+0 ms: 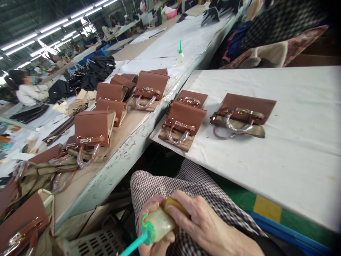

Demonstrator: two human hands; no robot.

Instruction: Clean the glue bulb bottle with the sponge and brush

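Fingers: those of the right hand (pixel 205 224) lie curled over the top and back of the glue bottle (pixel 160 222), pressing on its yellowish rear end; those of the left hand (pixel 153 227) wrap it from below and the near side, closed tight on it.
Bottle: held between both hands over the lap, low in the view, well below and apart from the surface (pixel 293 160); its green nozzle (pixel 133 244) points down and left, past the left hand.
Lap: checked cloth (pixel 191 181) just behind the hands.
Surface: white, its near edge runs above the lap; three brown bags lie by its left corner, one (pixel 183 124) at the edge, one (pixel 191 99) behind it, one (pixel 241 113) further in.
Left bench: more brown bags (pixel 93 128) stand and lie in a row along it; a small bottle (pixel 180 53) with a green tip stands far back.
Far left: a person (pixel 29 90) in white sits at another bench.
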